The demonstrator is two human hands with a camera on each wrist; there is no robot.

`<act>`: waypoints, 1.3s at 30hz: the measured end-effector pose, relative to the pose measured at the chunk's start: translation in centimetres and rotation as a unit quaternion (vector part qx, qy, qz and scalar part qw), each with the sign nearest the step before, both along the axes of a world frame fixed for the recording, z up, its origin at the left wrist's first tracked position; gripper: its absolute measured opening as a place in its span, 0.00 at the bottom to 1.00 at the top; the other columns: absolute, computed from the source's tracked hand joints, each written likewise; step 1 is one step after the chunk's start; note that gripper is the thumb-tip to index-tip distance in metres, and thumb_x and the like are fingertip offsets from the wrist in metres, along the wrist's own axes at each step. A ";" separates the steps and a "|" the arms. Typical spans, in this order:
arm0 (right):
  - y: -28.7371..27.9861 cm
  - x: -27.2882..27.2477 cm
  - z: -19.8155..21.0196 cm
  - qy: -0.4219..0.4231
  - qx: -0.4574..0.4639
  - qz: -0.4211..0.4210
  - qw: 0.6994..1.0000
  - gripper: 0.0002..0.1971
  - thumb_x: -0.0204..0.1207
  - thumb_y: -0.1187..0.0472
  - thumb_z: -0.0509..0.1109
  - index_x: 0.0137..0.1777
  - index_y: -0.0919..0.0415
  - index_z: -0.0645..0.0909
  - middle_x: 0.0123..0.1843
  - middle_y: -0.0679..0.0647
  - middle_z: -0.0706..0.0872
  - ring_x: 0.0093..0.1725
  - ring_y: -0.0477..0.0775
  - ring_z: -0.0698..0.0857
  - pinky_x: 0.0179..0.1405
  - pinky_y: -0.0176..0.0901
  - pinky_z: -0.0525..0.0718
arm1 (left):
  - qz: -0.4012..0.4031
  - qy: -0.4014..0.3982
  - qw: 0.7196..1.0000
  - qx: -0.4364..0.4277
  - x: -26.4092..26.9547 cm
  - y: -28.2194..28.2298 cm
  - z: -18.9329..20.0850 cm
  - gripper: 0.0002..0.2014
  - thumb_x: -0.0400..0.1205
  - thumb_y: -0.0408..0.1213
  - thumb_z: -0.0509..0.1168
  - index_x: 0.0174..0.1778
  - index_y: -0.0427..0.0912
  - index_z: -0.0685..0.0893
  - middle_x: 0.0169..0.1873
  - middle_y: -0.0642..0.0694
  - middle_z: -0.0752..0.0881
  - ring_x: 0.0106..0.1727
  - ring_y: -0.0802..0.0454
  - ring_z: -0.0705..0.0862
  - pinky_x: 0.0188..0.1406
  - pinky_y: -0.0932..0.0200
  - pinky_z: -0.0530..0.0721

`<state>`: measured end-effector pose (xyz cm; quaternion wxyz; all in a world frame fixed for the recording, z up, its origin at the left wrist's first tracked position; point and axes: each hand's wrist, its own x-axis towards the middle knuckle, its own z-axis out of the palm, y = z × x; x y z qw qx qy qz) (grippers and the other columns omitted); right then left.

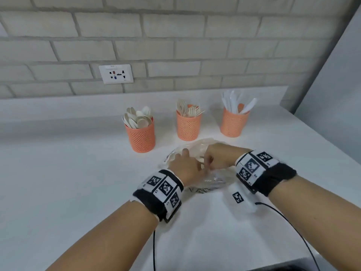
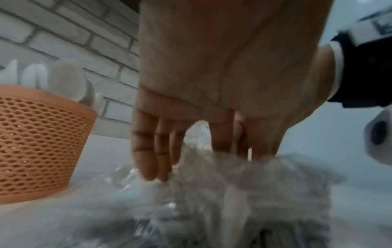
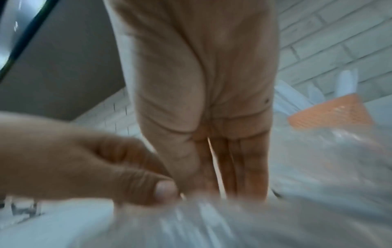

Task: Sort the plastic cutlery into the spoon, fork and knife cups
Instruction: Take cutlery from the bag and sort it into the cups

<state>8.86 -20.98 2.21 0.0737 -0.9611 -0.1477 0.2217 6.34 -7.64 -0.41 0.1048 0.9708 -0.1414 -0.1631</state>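
Both hands work at a clear plastic bag on the white counter.

Head view: left hand (image 1: 186, 166) and right hand (image 1: 219, 155) meet over the plastic bag (image 1: 197, 146); spoon cup (image 1: 141, 134) at 11 o'clock, fork cup (image 1: 188, 126) at 12, knife cup (image 1: 234, 122) at 1.
Left wrist view: fingers (image 2: 146, 161) point down into the bag; I cannot tell its grip.
Right wrist view: right thumb and fingers (image 3: 246, 167) pinch the film.
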 end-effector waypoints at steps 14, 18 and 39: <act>-0.2 -0.3 -5.0 -0.116 -0.037 0.005 0.993 0.27 0.73 0.58 0.71 0.70 0.64 0.68 0.68 0.63 0.74 0.66 0.63 0.74 0.65 0.51 0.74 | 0.023 -0.083 0.985 -0.151 -0.6 0.3 -0.5 0.33 0.73 0.27 0.67 0.76 0.39 0.68 0.60 0.41 0.72 0.59 0.44 0.76 0.49 0.69 0.68; -0.4 1.3 -4.0 -0.023 0.084 -0.064 0.994 0.19 0.70 0.64 0.68 0.63 0.63 0.79 0.64 0.56 0.84 0.57 0.57 0.83 0.59 0.46 0.83 | 0.065 -0.010 0.991 -0.119 -1.1 1.4 -0.6 0.42 0.73 0.33 0.71 0.81 0.47 0.56 0.68 0.39 0.66 0.57 0.43 0.79 0.47 0.65 0.73; -0.7 0.2 -4.3 -0.024 -0.007 0.011 1.000 0.25 0.78 0.49 0.65 0.68 0.67 0.73 0.62 0.60 0.83 0.61 0.59 0.82 0.56 0.44 0.77 | 0.088 -0.066 0.975 -0.194 -1.1 -1.1 -1.1 0.46 0.71 0.28 0.72 0.82 0.52 0.54 0.66 0.42 0.69 0.64 0.45 0.76 0.49 0.70 0.69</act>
